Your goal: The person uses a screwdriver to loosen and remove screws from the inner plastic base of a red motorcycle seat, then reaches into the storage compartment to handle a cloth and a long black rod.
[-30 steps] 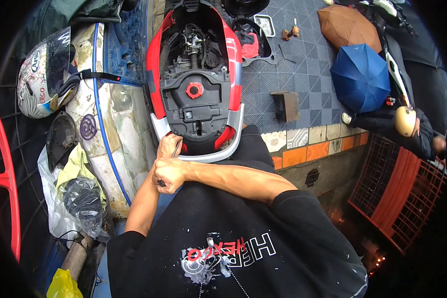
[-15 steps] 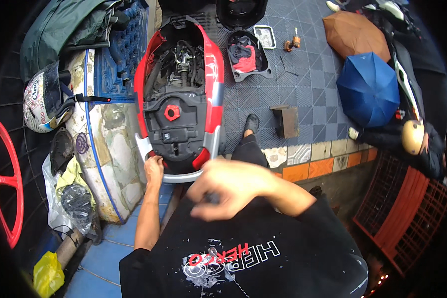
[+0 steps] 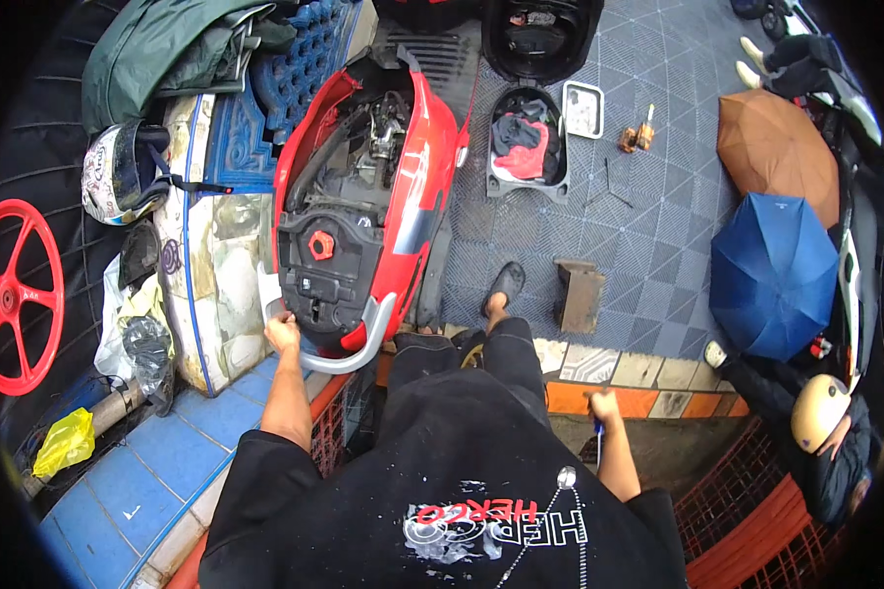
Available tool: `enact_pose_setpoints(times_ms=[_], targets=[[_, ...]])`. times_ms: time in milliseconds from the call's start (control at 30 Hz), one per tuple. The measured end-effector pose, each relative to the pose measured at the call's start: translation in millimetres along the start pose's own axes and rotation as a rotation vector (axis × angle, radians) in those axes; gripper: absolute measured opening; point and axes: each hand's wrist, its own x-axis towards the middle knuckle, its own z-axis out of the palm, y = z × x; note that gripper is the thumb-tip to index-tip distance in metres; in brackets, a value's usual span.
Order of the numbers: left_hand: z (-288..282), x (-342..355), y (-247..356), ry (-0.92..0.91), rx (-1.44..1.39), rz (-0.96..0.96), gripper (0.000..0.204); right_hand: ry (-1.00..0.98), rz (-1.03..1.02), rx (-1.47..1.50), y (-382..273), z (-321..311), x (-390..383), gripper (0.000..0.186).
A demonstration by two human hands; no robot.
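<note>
My left hand [image 3: 283, 330] is closed on the silver grab rail [image 3: 361, 344] at the rear of a red scooter [image 3: 417, 216], whose seat area is uncovered, showing the engine [image 3: 391, 133] and a red fuel cap [image 3: 321, 244]. Down to the right, away from the scooter, my right hand [image 3: 604, 402] is closed around a screwdriver-like tool [image 3: 597, 430] with a blue handle and a thin shaft pointing downward.
Helmet [image 3: 126, 175], red wheel [image 3: 20, 294], blue-tiled ledge [image 3: 167, 456] on the left. Ahead: storage tub [image 3: 527, 147], tray [image 3: 582, 108], drill [image 3: 638, 137], metal block [image 3: 578, 299]. Right: umbrellas [image 3: 771, 275], person in cream helmet [image 3: 820, 412], red grating [image 3: 746, 535].
My right hand has come away from beside my left hand and dropped to the right with the tool. My left hand stays at the rail. The view has shifted, showing more floor.
</note>
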Motion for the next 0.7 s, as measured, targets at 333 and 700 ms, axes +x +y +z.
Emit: enact_pose_setpoints(times_ms=[333,700], targets=[[-14.4,25.0,33.6,-0.379,0.377,0.183,0.021,0.104,-0.348,-0.101,-58.8,-26.8,18.3,0.023],[-105.3,-151.3,217.0,-0.870,-0.427,0.547,0.043,0.204,-0.651,-0.249,-163.1,-42.7,41.2,0.023]])
